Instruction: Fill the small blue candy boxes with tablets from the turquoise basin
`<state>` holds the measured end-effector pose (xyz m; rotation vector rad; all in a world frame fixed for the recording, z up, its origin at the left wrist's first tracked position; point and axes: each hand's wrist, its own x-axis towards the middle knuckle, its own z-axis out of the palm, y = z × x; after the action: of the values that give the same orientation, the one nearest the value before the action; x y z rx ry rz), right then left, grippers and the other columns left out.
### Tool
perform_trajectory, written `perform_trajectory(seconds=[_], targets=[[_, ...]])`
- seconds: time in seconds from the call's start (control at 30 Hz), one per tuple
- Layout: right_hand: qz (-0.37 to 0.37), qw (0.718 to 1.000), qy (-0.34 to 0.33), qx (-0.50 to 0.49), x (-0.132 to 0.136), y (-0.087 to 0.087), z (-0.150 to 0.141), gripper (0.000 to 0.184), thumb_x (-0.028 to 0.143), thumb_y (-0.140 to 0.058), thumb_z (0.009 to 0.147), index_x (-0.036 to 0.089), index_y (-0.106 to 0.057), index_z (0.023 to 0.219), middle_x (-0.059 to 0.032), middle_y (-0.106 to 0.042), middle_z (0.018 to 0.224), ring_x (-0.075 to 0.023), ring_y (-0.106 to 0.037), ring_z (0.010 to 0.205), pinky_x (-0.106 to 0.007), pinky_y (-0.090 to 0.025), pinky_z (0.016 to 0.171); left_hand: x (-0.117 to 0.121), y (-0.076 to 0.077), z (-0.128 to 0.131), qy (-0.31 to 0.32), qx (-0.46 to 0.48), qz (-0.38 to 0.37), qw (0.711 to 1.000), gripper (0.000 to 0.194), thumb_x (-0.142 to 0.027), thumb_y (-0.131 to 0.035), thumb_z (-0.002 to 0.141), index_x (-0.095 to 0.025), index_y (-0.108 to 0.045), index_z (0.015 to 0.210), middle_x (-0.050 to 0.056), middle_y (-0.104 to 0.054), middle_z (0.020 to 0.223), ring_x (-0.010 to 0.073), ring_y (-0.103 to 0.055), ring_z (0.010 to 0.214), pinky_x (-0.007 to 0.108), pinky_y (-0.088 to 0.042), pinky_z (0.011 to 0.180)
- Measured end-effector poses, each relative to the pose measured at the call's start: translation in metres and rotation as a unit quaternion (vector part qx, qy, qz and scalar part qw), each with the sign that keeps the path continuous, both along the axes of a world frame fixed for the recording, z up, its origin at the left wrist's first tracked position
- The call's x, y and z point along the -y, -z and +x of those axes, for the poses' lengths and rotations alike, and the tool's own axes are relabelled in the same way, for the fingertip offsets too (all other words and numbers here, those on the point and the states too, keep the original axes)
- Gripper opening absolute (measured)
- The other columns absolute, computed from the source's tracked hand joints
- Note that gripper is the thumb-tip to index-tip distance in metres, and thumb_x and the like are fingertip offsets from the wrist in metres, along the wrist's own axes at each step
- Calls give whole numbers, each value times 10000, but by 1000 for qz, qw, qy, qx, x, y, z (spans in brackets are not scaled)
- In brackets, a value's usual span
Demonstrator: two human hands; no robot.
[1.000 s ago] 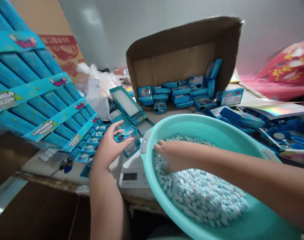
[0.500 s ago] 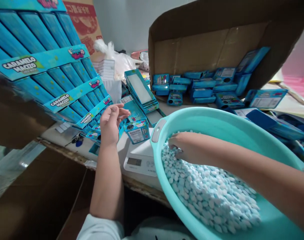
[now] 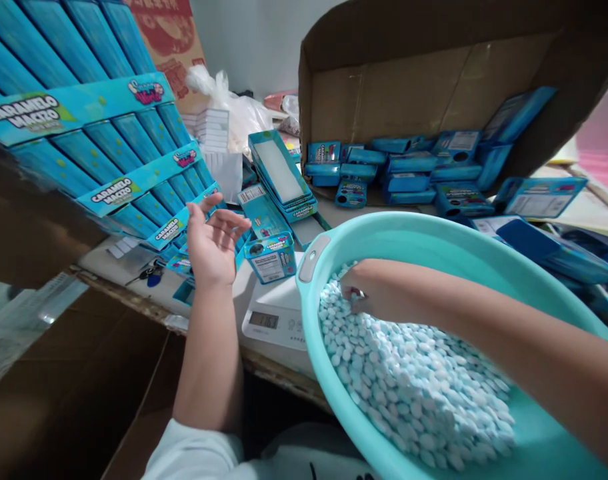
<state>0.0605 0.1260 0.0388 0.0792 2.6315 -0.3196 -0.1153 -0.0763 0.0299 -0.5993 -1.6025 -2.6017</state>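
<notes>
My right hand (image 3: 361,288) reaches into a turquoise tub (image 3: 464,230), its fingers curled in among small pale blue and white candies (image 3: 419,393). The fingertips are partly hidden there. My left hand (image 3: 215,243) is raised palm up, fingers loosely bent and apart, with nothing in it. Just right of it, a small blue candy box (image 3: 271,261) stands upright on a white kitchen scale (image 3: 279,313), whose display is lit. The tub's grey-lined handle overlaps the scale's right side in view.
A tall blue display stand (image 3: 99,123) filled with boxes rises at the left. Open blue trays (image 3: 279,170) lie behind the scale. A large cardboard box (image 3: 384,93) holds several blue boxes, and more are heaped right of the tub. Keys (image 3: 151,275) lie near the table's front edge.
My left hand has moved slightly left, away from the candy box, and turned palm up. The scale's reading has risen from about zero. My right hand stays in the candies.
</notes>
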Motion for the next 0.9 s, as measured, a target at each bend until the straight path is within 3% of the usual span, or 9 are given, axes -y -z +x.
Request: perform_trajectory(seconds=[0.23, 0.33, 0.4, 0.5, 0.57, 0.6, 0.73, 0.8, 0.9], targets=[[-5, 1000, -4, 26, -4, -1, -3, 135, 271, -706, 807, 273, -779, 920, 17, -747, 907, -169, -632, 755, -257, -358, 597, 5, -2, -1, 11, -11, -44, 999, 473, -669, -445, 953, -239, -641, 980, -7, -655, 709, 175, -688, 720, 340, -572, 773], [4, 999, 0, 35, -3, 0, -5, 158, 276, -710, 808, 278, -788, 945, 19, -749, 913, -171, -637, 768, -256, -367, 607, 7, -1, -1, 4, -31, -49, 998, 486, -686, -506, 922, -225, -655, 964, 19, -671, 750, 185, -696, 759, 332, -577, 768], [17, 999, 7, 43, -1, 1, -8, 182, 279, -711, 814, 273, -793, 977, 2, -749, 927, -182, -636, 766, -263, -368, 605, 12, 0, -2, 41, -64, -132, 988, 486, -663, -620, 866, -221, -653, 1066, 55, -718, 908, 217, -715, 886, 345, -582, 797], [30, 998, 13, 54, 0, 4, -11, 218, 289, -725, 819, 267, -795, 1024, -23, -749, 955, -198, -641, 776, -266, -370, 607, 25, 4, -7, 142, -134, -375, 906, 779, -533, -841, 702, -263, -549, 1372, 126, -684, 1255, 321, -665, 1168, 409, -584, 874], [28, 998, 11, 62, 0, 4, -13, 235, 276, -734, 810, 263, -797, 1036, -25, -750, 969, -202, -646, 791, -265, -381, 616, 28, 10, -11, 153, -167, -482, 846, 981, -448, -902, 641, -295, -444, 1495, 139, -644, 1342, 359, -640, 1218, 449, -580, 907], [25, 997, 7, 68, 0, 3, -14, 238, 267, -739, 804, 259, -800, 1034, -24, -752, 972, -202, -648, 794, -265, -388, 620, 27, 14, -11, 131, -177, -498, 838, 1003, -426, -905, 644, -300, -422, 1514, 137, -644, 1340, 357, -656, 1191, 456, -581, 908], [25, 997, 4, 76, 3, 0, -15, 240, 200, -725, 802, 220, -803, 1028, -36, -756, 987, -206, -653, 797, -269, -424, 638, 3, 22, 3, -71, -212, -400, 889, 761, -399, -874, 716, -255, -525, 1377, 102, -709, 1156, 286, -723, 974, 424, -598, 825], [33, 997, 8, 68, 5, 0, -15, 286, 158, -704, 791, 202, -795, 1059, -56, -757, 996, -222, -660, 798, -282, -443, 646, -10, 20, 17, -155, -284, -313, 893, 568, -360, -840, 771, -235, -575, 1258, 86, -718, 1136, 263, -718, 998, 407, -589, 856], [35, 998, 8, 61, 6, 4, -16, 302, 135, -702, 755, 172, -799, 1038, -93, -761, 953, -261, -671, 767, -317, -463, 638, -17, 12, 35, -137, -489, -286, 813, 437, -246, -763, 846, -249, -592, 1248, 72, -708, 1265, 252, -668, 1160, 417, -527, 999]])
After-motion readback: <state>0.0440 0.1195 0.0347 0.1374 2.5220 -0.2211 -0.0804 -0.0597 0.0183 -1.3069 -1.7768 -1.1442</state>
